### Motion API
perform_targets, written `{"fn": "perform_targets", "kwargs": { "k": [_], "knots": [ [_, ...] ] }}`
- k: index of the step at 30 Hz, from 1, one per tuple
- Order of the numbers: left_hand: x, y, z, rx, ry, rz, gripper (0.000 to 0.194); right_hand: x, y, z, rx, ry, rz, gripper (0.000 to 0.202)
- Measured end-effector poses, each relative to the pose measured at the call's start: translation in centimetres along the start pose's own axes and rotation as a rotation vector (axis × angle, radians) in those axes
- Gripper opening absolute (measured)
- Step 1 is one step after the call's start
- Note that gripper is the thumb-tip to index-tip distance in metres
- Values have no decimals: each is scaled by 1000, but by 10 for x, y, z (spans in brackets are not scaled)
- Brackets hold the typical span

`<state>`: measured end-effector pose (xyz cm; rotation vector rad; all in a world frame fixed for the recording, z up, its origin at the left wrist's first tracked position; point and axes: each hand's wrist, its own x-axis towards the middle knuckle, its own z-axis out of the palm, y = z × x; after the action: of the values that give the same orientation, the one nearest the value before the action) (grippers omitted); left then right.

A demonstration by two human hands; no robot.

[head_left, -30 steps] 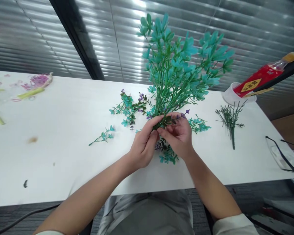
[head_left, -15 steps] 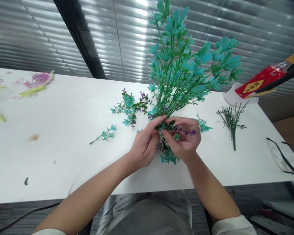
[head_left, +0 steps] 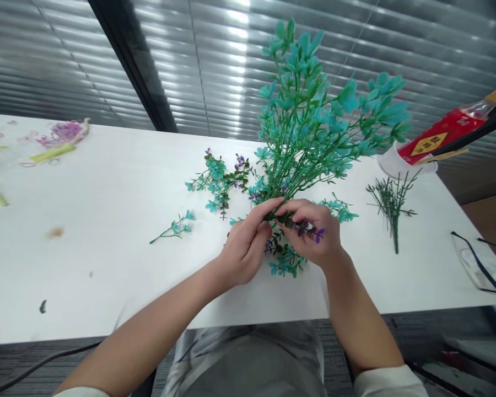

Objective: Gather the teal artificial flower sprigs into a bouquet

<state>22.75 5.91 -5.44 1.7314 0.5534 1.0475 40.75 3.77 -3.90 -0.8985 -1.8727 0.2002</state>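
My left hand [head_left: 250,240] is closed round the stem base of a bunch of artificial teal flowers [head_left: 310,121], which leans upright and away from me. Close against it, my right hand [head_left: 314,229] pinches a sprig with purple tips and dark green leaves [head_left: 303,227] at the base of the bunch. Whether that sprig is joined to the bunch is hidden by my fingers. Loose teal sprigs [head_left: 287,262] lie on the table below my hands. Behind my left hand lie more teal and purple sprigs [head_left: 223,182], and a single teal sprig [head_left: 176,227] rests to its left.
A bare green stem bunch [head_left: 393,215] lies on the right of the white table [head_left: 119,237], near black-framed glasses [head_left: 479,264]. A red-labelled bottle [head_left: 442,132] tilts in a white cup [head_left: 391,162]. Purple strands [head_left: 64,133] lie far left. Blinds [head_left: 215,66] stand behind.
The flower bunch has dipped slightly and shifted a little right. My right hand's fingers have curled in closer round the purple sprig, which now points lower. My left hand has barely moved.
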Motion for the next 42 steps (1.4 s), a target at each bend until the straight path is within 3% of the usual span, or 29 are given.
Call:
{"fn": "perform_targets", "kwargs": {
  "k": [9,19,25,29,35,42],
  "knots": [
    [3,5,-2,-62,-55,-131,42,-6,3,-3,-94,-69,43,29],
    [6,11,-4,-128,-133,-215,40,-9,9,0,-41,-78,105,29],
    [9,13,-8,72,-161,-134,41,-5,6,-1,42,-30,149,31],
    [9,12,-9,188,-166,-68,43,-5,1,-3,1,41,280,33],
    [7,8,-7,323,-165,-15,45,-3,-4,-7,27,-22,432,31],
    [7,9,-7,374,-145,34,39,0,-7,-5,64,-37,439,27]
  ]
}}
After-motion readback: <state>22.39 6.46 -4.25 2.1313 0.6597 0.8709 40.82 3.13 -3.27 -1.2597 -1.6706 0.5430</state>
